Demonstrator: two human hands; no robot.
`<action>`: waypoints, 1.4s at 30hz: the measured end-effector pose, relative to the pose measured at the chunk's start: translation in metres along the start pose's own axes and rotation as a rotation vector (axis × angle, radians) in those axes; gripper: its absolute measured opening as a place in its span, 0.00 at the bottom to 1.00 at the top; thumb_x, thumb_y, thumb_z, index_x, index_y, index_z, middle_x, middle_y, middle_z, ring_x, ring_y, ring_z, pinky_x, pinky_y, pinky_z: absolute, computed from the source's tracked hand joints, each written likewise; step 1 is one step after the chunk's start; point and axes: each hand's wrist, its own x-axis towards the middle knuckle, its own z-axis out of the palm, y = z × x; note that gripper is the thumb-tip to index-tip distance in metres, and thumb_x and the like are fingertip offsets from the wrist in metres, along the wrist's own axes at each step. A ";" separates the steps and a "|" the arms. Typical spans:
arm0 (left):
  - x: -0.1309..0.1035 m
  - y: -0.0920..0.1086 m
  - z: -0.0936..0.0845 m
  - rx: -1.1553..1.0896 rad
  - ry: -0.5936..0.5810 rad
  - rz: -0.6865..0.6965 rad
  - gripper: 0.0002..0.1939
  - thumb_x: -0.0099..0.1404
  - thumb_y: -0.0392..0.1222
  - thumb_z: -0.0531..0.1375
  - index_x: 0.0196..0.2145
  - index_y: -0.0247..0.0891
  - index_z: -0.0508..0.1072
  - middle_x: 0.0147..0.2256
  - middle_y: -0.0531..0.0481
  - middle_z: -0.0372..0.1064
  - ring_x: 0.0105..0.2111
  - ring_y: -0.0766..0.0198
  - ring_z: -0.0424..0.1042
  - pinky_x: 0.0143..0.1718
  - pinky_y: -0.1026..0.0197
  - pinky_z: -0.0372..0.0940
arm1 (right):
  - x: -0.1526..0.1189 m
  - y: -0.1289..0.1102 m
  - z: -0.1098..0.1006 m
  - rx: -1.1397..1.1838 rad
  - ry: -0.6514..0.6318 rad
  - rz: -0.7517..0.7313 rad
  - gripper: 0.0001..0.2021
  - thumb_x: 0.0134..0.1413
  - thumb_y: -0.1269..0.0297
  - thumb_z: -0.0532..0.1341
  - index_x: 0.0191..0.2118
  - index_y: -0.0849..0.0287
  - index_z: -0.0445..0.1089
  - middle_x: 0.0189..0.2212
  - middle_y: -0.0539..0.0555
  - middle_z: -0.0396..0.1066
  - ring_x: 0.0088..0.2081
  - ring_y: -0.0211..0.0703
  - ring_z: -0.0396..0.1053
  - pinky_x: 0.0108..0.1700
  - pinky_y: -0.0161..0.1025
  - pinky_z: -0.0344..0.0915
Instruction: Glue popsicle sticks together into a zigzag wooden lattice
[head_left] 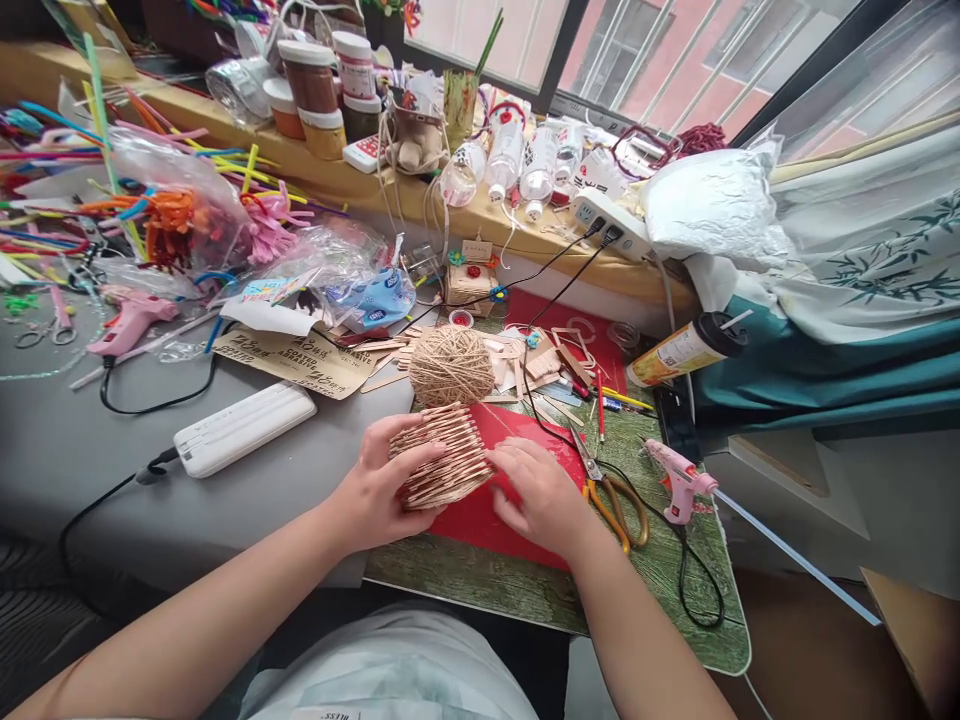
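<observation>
— The fingers of the left hand [394,480], how are they set?

— Wrapped around a ridged craft-stick structure [444,465], thumb and fingers spread over it. It sits just in front of the ball of twine [452,366], on the wearer's side.

— And the right hand [536,492]?

— In front of the ball and to its right, with its fingers bent and a narrow gap between thumb and forefinger. The fingertips are at the structure's right edge; I can't tell whether they press on it. A thin strand slants from near the ball towards that hand, but I can't tell if the fingers grip it.

— What's around the ball?

— Loose craft sticks [384,347] on both sides, and a small wooden box [469,286] behind. A red sheet [480,525] lies in front, on a green wood-patterned board [525,598].

— Farther to the ball's right?

— Scissors with orange handles [611,500] in front and to the right, then a pink glue gun [681,482] with a long glue stick. Behind that gun, still right of the ball, a lidded drink cup [682,350] leans.

— To its left?

— A white power strip [246,428], and well apart, another pink glue gun [133,320].
</observation>
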 end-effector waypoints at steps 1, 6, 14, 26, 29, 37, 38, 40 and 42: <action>0.000 0.001 -0.001 -0.017 -0.007 -0.011 0.41 0.63 0.39 0.73 0.68 0.52 0.64 0.71 0.37 0.49 0.73 0.40 0.59 0.72 0.35 0.65 | -0.003 -0.001 0.004 0.033 0.021 0.012 0.27 0.65 0.74 0.64 0.68 0.57 0.64 0.52 0.64 0.80 0.56 0.60 0.77 0.58 0.61 0.80; 0.004 0.008 -0.016 -0.092 -0.053 -0.122 0.37 0.62 0.44 0.75 0.63 0.46 0.64 0.77 0.35 0.41 0.77 0.37 0.52 0.74 0.31 0.60 | -0.007 -0.005 0.024 0.127 0.122 -0.008 0.29 0.69 0.74 0.62 0.71 0.55 0.60 0.51 0.62 0.80 0.52 0.56 0.78 0.56 0.57 0.80; 0.038 0.031 -0.046 0.078 -0.323 -0.187 0.53 0.62 0.46 0.75 0.76 0.48 0.51 0.75 0.33 0.51 0.76 0.35 0.55 0.74 0.32 0.60 | -0.007 -0.014 0.033 0.152 0.180 -0.101 0.30 0.71 0.76 0.60 0.74 0.57 0.57 0.47 0.61 0.81 0.47 0.53 0.78 0.53 0.55 0.80; 0.024 0.018 -0.027 0.364 -0.170 0.232 0.47 0.66 0.43 0.72 0.76 0.48 0.57 0.65 0.34 0.65 0.64 0.42 0.67 0.67 0.39 0.63 | -0.019 -0.004 0.037 0.043 0.248 -0.260 0.17 0.72 0.75 0.60 0.61 0.58 0.71 0.44 0.60 0.83 0.47 0.51 0.80 0.57 0.54 0.80; 0.014 0.009 -0.019 0.386 -0.080 0.293 0.45 0.64 0.47 0.75 0.74 0.50 0.62 0.62 0.36 0.68 0.62 0.44 0.68 0.65 0.41 0.66 | -0.016 -0.003 0.032 -0.018 0.254 -0.290 0.13 0.73 0.74 0.59 0.57 0.57 0.73 0.43 0.58 0.83 0.48 0.49 0.80 0.58 0.53 0.80; -0.010 -0.002 -0.016 0.400 0.092 0.516 0.18 0.64 0.44 0.74 0.50 0.58 0.79 0.51 0.50 0.74 0.52 0.57 0.71 0.60 0.51 0.69 | -0.030 -0.015 0.018 -0.137 0.053 -0.290 0.08 0.72 0.75 0.60 0.45 0.58 0.77 0.43 0.59 0.83 0.48 0.49 0.79 0.63 0.54 0.76; -0.013 -0.003 -0.015 0.391 0.103 0.526 0.18 0.63 0.45 0.74 0.49 0.59 0.79 0.50 0.51 0.75 0.51 0.58 0.71 0.60 0.51 0.70 | -0.032 -0.014 0.018 -0.133 0.029 -0.272 0.10 0.72 0.76 0.59 0.44 0.58 0.76 0.42 0.59 0.83 0.47 0.49 0.78 0.62 0.53 0.77; -0.020 -0.005 -0.013 0.371 0.106 0.551 0.18 0.62 0.47 0.75 0.48 0.64 0.79 0.47 0.55 0.77 0.49 0.59 0.72 0.60 0.52 0.70 | -0.036 -0.012 0.020 -0.103 -0.015 -0.244 0.11 0.72 0.77 0.58 0.43 0.57 0.76 0.39 0.58 0.82 0.44 0.49 0.77 0.57 0.52 0.77; -0.029 -0.009 -0.009 0.340 0.108 0.593 0.20 0.60 0.48 0.75 0.47 0.69 0.79 0.44 0.60 0.78 0.46 0.61 0.74 0.60 0.53 0.70 | -0.039 -0.009 0.023 -0.073 -0.064 -0.222 0.11 0.73 0.77 0.58 0.42 0.57 0.76 0.38 0.58 0.80 0.42 0.49 0.76 0.53 0.51 0.75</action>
